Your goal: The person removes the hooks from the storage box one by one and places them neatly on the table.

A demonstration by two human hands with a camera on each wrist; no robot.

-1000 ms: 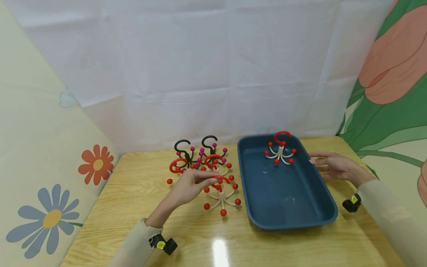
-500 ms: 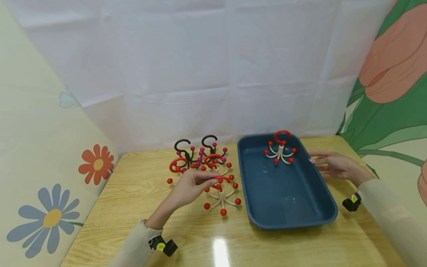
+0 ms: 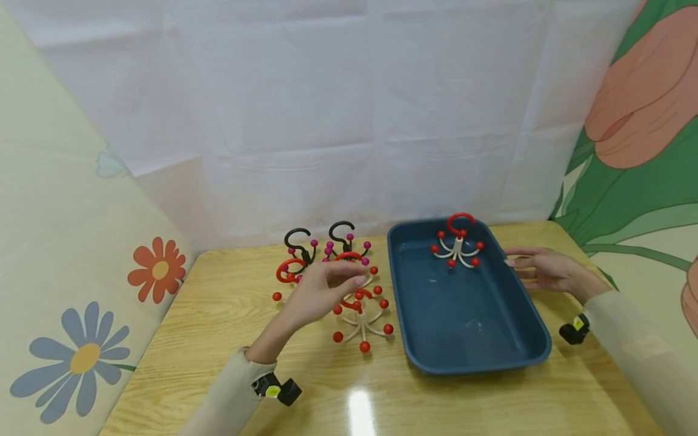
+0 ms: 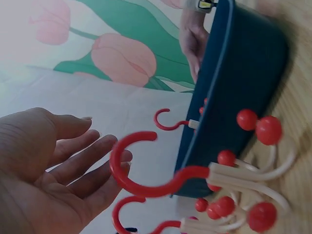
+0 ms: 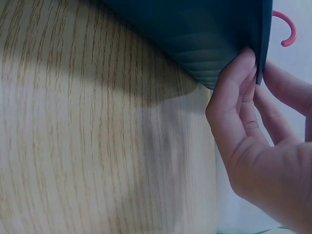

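Observation:
My left hand (image 3: 319, 295) hovers with parted fingers over the front ball-tipped hook hanger (image 3: 362, 324), which has a red hook, cream arms and red balls. In the left wrist view, the red hook (image 4: 146, 190) stands just beside the relaxed fingertips, and nothing is held. My right hand (image 3: 548, 270) pinches the right rim of the blue tray (image 3: 469, 368), thumb over the edge and fingers outside, as the right wrist view shows on the tray wall (image 5: 204, 39). Inside the tray's far end sits a matching red hanger (image 3: 459, 249).
Behind my left hand stand two more red hangers, one with its hook (image 3: 289, 269) at the left, both partly hidden. Two black hangers with magenta balls, one with a black hook (image 3: 340, 230), are at the back. A white cloth (image 3: 294, 121) hangs behind the wooden table (image 3: 218, 309).
My left hand has let go of the front hanger's red hook and lifted slightly, its fingers parting. The hanger stays standing in place. The right hand and tray have not moved.

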